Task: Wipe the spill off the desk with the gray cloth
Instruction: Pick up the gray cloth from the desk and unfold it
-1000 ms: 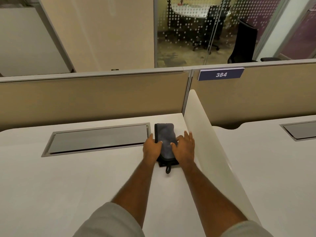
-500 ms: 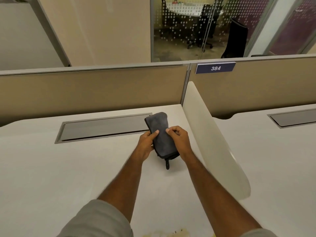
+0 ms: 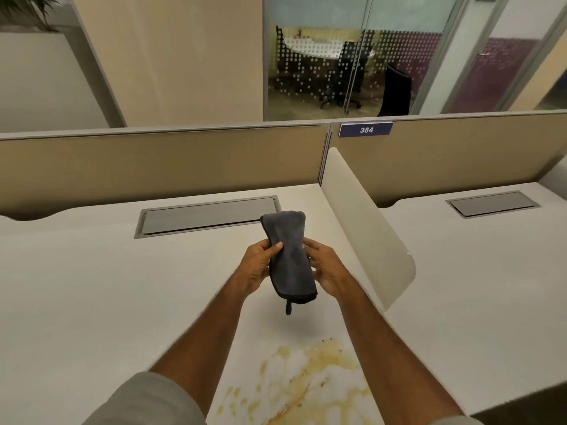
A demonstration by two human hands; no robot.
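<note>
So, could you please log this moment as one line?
gray cloth: folded, held above desk | left hand, right hand: gripping cloth | spill: unwiped

Warm, even indoor light, moderately bright, source not visible. Soft, faint shadows only; the desk (image 3: 92,302) shows no hard glare. Wide-angle bend curves the partition (image 3: 153,157) top and desk edges toward the frame's sides. Slight softness overall, the near sleeves at the bottom blurriest. The glass-walled room behind looks dimmer.
</note>
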